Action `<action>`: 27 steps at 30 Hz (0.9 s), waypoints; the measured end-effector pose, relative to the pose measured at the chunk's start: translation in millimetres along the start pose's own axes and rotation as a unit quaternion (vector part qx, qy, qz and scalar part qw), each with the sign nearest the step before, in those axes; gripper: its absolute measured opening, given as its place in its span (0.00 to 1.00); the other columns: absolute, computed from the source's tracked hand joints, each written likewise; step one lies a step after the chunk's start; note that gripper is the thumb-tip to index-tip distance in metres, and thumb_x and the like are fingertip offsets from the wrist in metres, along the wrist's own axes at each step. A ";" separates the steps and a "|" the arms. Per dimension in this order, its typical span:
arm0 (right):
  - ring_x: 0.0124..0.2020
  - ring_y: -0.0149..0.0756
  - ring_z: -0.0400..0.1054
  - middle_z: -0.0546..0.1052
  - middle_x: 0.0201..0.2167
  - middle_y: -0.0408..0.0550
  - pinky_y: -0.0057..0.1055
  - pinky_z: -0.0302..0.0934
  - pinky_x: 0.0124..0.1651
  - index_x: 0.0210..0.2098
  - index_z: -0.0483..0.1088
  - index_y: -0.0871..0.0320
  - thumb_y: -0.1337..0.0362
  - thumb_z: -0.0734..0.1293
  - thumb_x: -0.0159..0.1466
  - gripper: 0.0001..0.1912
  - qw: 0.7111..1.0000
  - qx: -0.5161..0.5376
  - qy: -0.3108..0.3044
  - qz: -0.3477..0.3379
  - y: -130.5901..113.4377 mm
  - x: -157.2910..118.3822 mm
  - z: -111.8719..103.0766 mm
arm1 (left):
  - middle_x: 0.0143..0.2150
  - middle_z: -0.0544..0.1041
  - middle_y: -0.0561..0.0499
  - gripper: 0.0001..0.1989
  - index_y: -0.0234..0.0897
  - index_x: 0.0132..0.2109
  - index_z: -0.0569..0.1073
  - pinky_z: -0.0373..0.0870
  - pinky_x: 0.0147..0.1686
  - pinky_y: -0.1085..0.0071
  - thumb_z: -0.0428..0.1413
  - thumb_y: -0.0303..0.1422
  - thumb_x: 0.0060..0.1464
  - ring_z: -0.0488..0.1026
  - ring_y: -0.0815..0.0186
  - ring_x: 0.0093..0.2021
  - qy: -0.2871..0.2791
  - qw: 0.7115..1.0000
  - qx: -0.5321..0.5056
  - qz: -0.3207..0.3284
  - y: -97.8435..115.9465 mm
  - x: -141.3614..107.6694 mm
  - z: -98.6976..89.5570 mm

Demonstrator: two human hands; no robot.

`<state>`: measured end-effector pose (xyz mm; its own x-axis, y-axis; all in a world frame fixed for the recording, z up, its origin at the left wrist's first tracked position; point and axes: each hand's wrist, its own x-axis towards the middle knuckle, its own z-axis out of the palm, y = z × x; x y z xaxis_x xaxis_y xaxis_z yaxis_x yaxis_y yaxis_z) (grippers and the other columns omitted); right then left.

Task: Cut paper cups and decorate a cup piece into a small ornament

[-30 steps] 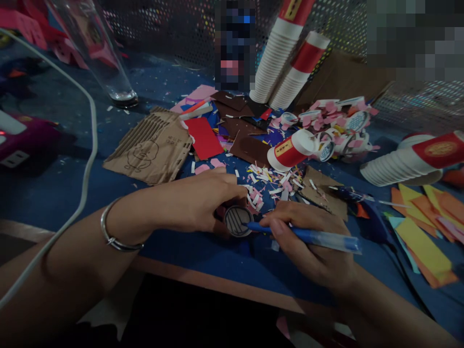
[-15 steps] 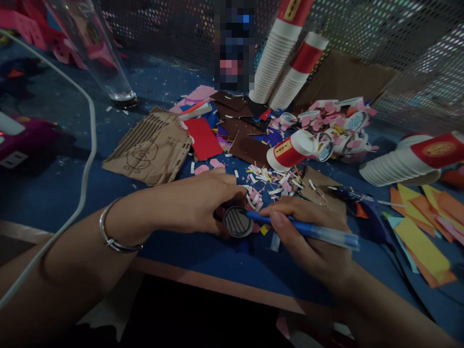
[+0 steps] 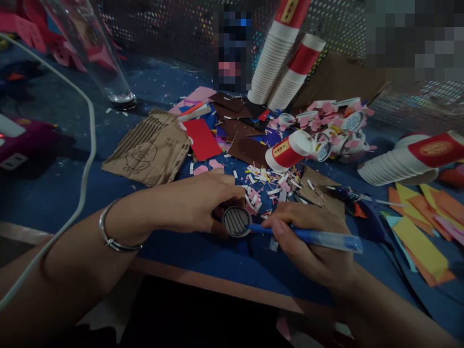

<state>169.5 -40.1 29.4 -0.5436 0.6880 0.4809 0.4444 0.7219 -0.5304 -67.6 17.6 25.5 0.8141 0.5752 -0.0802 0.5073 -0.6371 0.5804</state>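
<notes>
My left hand (image 3: 203,200), below a silver bangle on the wrist, is closed round a small round paper piece (image 3: 232,223) that looks like a cut-down cup base. Dark slanted stripes cover its face. A blue pen (image 3: 308,236) is gripped in my right hand (image 3: 311,241), its tip touching the lower right of the striped face. Just beyond my hands lie white, pink and yellow paper scraps (image 3: 263,181). A red and white paper cup (image 3: 290,150) lies tilted behind them.
Stacked paper cups (image 3: 270,63) stand at the back; another stack (image 3: 409,162) leans at right. Finished-looking striped pieces with pink tabs (image 3: 340,123) are piled nearby. A glue gun (image 3: 369,212), coloured paper strips (image 3: 416,246), drawn-on cardboard (image 3: 152,150), a glass (image 3: 108,72) and a white cable (image 3: 90,145) surround the work.
More dark stripes now cover the round face. The pen tip has shifted down along it, and my right hand has moved slightly right and down. My left hand keeps its hold.
</notes>
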 end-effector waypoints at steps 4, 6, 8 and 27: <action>0.23 0.30 0.74 0.79 0.25 0.41 0.27 0.66 0.26 0.33 0.70 0.53 0.73 0.63 0.70 0.12 1.000 0.000 0.009 0.005 0.5 -0.4 -0.7 | 0.44 0.77 0.48 0.15 0.38 0.45 0.78 0.62 0.40 0.67 0.71 0.33 0.52 0.72 0.59 0.43 -0.008 1.000 0.002 -0.009 1.5 -0.8 -1.2; 0.24 0.31 0.75 0.80 0.25 0.41 0.28 0.68 0.28 0.33 0.71 0.53 0.73 0.63 0.70 0.12 1.000 0.000 0.026 0.010 1.0 -0.6 0.3 | 0.43 0.77 0.49 0.15 0.38 0.45 0.78 0.62 0.39 0.67 0.71 0.33 0.52 0.72 0.59 0.42 -0.001 1.000 -0.003 -0.007 0.8 -0.8 -0.2; 0.25 0.32 0.76 0.81 0.27 0.42 0.28 0.70 0.30 0.34 0.72 0.53 0.72 0.64 0.71 0.11 0.999 -0.003 0.033 0.013 1.8 -0.8 1.5 | 0.42 0.77 0.49 0.15 0.38 0.44 0.78 0.62 0.38 0.67 0.71 0.34 0.51 0.72 0.60 0.41 0.007 1.000 -0.008 -0.006 -0.8 -0.6 1.3; 0.27 0.34 0.77 0.81 0.28 0.42 0.30 0.70 0.31 0.37 0.73 0.52 0.71 0.65 0.72 0.09 0.999 -0.032 0.018 0.020 3.5 -0.1 4.9 | 0.43 0.78 0.48 0.17 0.37 0.47 0.78 0.63 0.41 0.65 0.71 0.34 0.52 0.73 0.58 0.43 0.012 1.000 -0.002 0.006 -5.4 -1.6 4.6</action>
<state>167.6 -37.9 24.1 -0.4992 0.7181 0.4848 0.5109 0.6959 -0.5047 -70.3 17.8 18.8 0.8129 0.5798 -0.0548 0.4970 -0.6417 0.5842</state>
